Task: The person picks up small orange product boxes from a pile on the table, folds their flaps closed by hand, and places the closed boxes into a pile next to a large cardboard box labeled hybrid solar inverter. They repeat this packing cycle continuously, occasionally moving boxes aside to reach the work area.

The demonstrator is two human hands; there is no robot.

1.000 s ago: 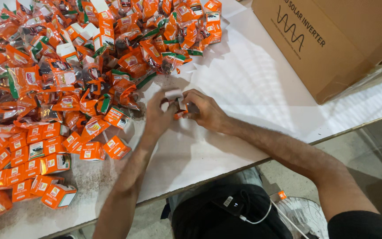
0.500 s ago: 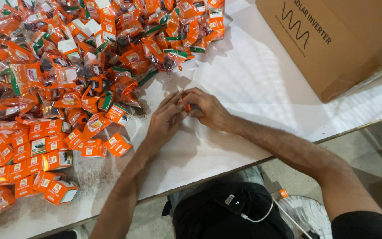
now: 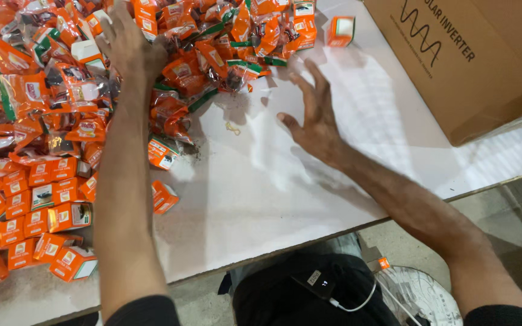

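My left hand reaches far into a big heap of orange plastic packets, fingers spread on top of them, nothing clearly gripped. My right hand hovers flat and open over the white table, fingers apart, holding nothing. One small orange carton lies alone beyond the right hand, between the heap and a cardboard box. Another small orange carton lies next to my left forearm.
A large brown cardboard box stands at the back right. Several small orange cartons sit in rows at the near left. The table's front edge runs across below my arms; a phone with a white cable rests on my lap.
Both hands were together at the table's middle around a small item. Now the left hand has gone up into the heap and the right hand has opened and moved right.
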